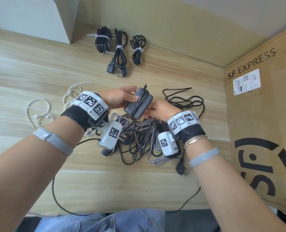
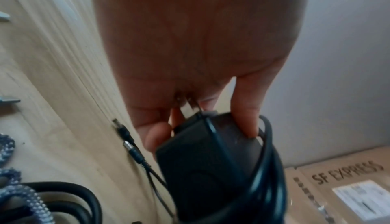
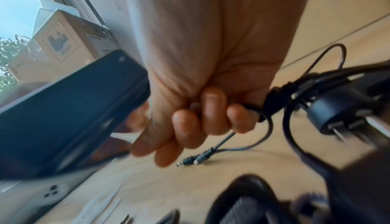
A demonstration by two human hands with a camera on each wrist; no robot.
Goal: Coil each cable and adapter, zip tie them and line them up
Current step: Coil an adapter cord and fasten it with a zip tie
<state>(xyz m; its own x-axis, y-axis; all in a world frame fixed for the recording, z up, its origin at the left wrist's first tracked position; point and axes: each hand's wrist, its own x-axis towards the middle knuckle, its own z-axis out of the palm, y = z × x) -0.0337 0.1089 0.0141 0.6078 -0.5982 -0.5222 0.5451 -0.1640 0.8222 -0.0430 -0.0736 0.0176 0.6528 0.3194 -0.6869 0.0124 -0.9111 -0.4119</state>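
Note:
My left hand (image 1: 122, 96) grips a black power adapter (image 1: 139, 104) above the table, thumb and fingers pinching its plug end (image 2: 190, 110). Several turns of its thin black cord wrap around the adapter body (image 2: 211, 169). My right hand (image 1: 157, 109) sits just right of the adapter, fingers curled round the thin black cord (image 3: 253, 109). The adapter's flat side (image 3: 63, 110) fills the left of the right wrist view. The cord's loose part (image 1: 185, 99) trails on the table to the right. Three zip-tied bundles (image 1: 118, 47) lie in a row at the back.
A tangle of black and grey braided cables (image 1: 139, 136) lies under my hands. White zip ties (image 1: 38, 113) lie at the left. A large SF EXPRESS cardboard box (image 1: 259, 114) stands on the right. A white box (image 1: 30, 15) sits at back left.

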